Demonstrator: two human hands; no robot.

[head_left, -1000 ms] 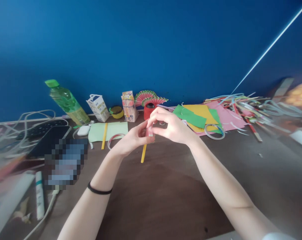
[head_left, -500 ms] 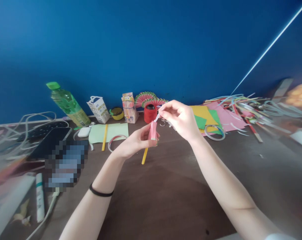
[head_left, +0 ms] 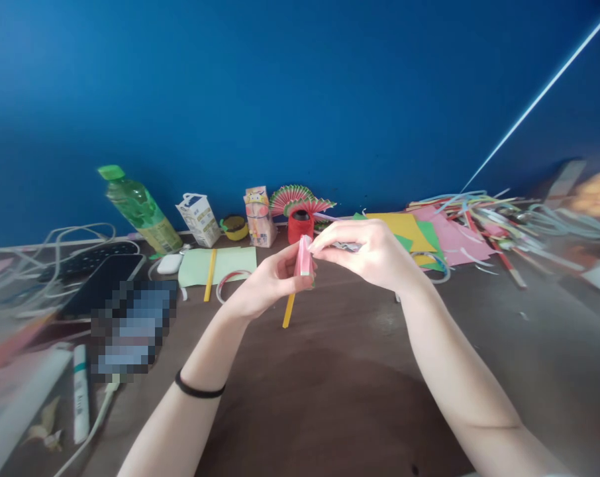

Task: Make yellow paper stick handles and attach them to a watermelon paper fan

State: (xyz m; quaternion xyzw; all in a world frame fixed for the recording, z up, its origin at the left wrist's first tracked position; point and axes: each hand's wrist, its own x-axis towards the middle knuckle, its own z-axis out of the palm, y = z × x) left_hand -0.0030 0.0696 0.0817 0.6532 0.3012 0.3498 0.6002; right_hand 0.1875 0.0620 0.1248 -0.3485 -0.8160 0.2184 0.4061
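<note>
My left hand (head_left: pixel 275 277) is closed around a small pink folded paper (head_left: pixel 303 258), which stands upright between thumb and fingers. A green edge shows at the paper's lower end. My right hand (head_left: pixel 367 252) pinches at the paper's top, fingertips against its upper right side. There, a thin white strip (head_left: pixel 306 240) shows a little; the fingers hide most of it. Below my left hand a yellow strip (head_left: pixel 289 311) sticks out, its upper end hidden. Just behind the hands stands a red pot-like object (head_left: pixel 300 228) with pleated red and green paper fans (head_left: pixel 293 197).
Along the blue wall stand a green bottle (head_left: pixel 138 212), a white carton (head_left: pixel 199 218) and a decorated carton (head_left: pixel 258 218). Left are phones (head_left: pixel 136 331), cables and a marker (head_left: pixel 81 397). Coloured paper sheets (head_left: pixel 453 235) and many paper strips (head_left: pixel 503 218) lie on the right.
My right hand has moved lower and slightly right, its fingertips now against the pink paper's side. The white strip, which stuck up before, is mostly hidden. My left hand has barely moved.
</note>
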